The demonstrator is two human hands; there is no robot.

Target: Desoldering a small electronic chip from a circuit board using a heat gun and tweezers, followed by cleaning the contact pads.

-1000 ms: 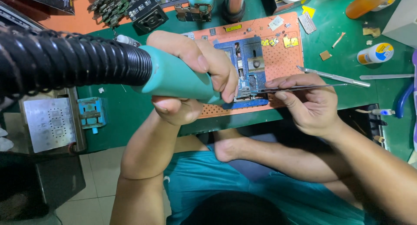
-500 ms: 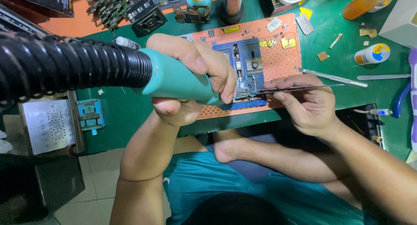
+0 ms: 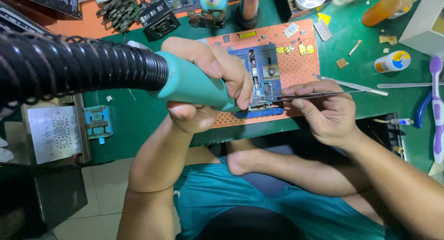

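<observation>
My left hand (image 3: 210, 80) grips the teal handle of a hot air tool (image 3: 189, 85), whose thick black ribbed hose (image 3: 69, 66) runs off to the left. Its tip points down at a small circuit board clamped in a blue holder (image 3: 263, 71) on an orange perforated mat (image 3: 296, 66). My right hand (image 3: 323, 108) pinches thin metal tweezers (image 3: 300, 95) that reach left to the board, right beside the tool's tip. The tip itself is hidden behind my left fingers.
A second pair of tweezers (image 3: 351, 85) lies on the green mat (image 3: 370, 103). A purple toothbrush (image 3: 437, 105), small round tub (image 3: 392, 62) and orange bottle (image 3: 388, 8) sit at right. A metal stencil (image 3: 53, 133) and small blue jig (image 3: 98, 123) lie at left.
Both hands stay on the board almost still. The view has shifted slightly; the tweezers hold their place at the board.
</observation>
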